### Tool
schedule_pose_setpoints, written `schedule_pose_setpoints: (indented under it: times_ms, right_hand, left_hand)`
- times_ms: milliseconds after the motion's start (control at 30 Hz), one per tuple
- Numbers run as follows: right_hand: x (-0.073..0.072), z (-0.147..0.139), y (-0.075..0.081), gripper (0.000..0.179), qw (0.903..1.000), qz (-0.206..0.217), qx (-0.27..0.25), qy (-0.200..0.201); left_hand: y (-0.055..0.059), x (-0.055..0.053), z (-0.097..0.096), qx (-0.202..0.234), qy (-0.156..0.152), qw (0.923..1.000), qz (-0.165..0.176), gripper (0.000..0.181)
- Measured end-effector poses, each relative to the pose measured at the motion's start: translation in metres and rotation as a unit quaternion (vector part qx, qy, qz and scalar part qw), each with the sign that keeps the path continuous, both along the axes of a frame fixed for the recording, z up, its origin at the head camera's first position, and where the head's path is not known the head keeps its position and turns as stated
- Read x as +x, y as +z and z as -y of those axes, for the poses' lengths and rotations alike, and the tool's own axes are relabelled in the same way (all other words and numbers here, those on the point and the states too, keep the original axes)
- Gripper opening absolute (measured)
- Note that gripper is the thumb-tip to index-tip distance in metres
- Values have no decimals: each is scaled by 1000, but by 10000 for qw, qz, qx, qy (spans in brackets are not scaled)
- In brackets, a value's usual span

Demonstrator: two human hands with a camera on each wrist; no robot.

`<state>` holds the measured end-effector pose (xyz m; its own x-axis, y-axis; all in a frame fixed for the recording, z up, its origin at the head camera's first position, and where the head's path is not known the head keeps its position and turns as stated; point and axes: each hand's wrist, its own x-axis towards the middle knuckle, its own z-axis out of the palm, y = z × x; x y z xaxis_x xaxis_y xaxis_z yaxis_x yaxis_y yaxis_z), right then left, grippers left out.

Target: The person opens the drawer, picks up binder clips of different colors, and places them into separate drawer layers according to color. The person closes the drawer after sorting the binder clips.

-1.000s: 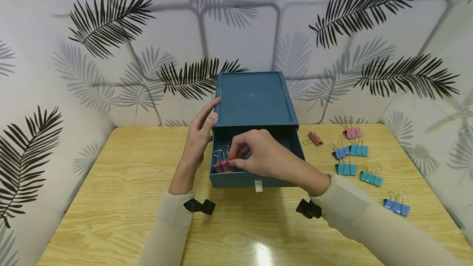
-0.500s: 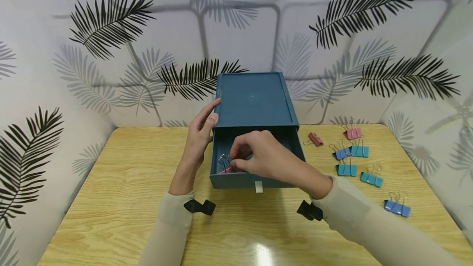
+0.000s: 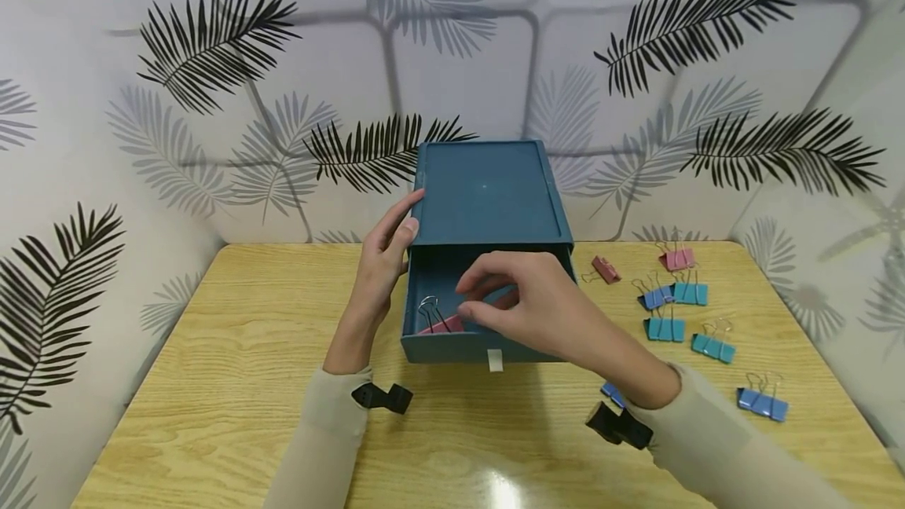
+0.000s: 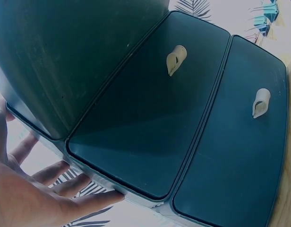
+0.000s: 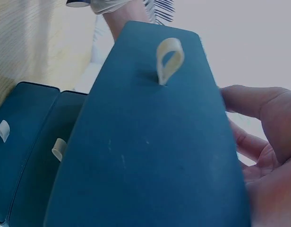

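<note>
A blue drawer cabinet (image 3: pixel 484 191) stands at the table's back, its top drawer (image 3: pixel 445 349) pulled out. Inside the drawer's front left corner lies a pink binder clip (image 3: pixel 444 325) with wire handles up. My left hand (image 3: pixel 382 261) rests against the cabinet's left side, its fingers (image 4: pixel 70 187) extended along the side in the left wrist view. Above the drawer's right half is my right hand (image 3: pixel 540 301), fingers bent loosely, thumb apart from them and nothing between. In the right wrist view, fingers reach behind the drawer front (image 5: pixel 150 142), which has a cloth pull tab (image 5: pixel 170 59).
Right of the cabinet lie several binder clips: a red one (image 3: pixel 606 269), a pink one (image 3: pixel 677 259), teal ones such as a teal clip (image 3: pixel 665 329), and a blue clip (image 3: pixel 763 404). Another blue clip (image 3: pixel 613 393) is partly hidden by my right wrist. A patterned wall covering (image 3: pixel 452 61) stands behind.
The pink binder clip has tipped down onto the drawer floor, and my right hand has let go of it and drawn back to the right. My left hand has stayed put.
</note>
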<state>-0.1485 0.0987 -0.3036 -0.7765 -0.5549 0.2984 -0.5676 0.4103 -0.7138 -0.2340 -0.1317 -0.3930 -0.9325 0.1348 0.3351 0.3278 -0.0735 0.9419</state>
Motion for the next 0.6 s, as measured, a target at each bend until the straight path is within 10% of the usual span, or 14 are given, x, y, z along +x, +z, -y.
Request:
schedule_pose_setpoints:
  times_ms: [600]
  right_hand:
    - [28, -39, -6, 29, 9918, -559, -1128, -212]
  left_hand:
    - [0, 1, 0, -32, 16, 9999, -102, 49]
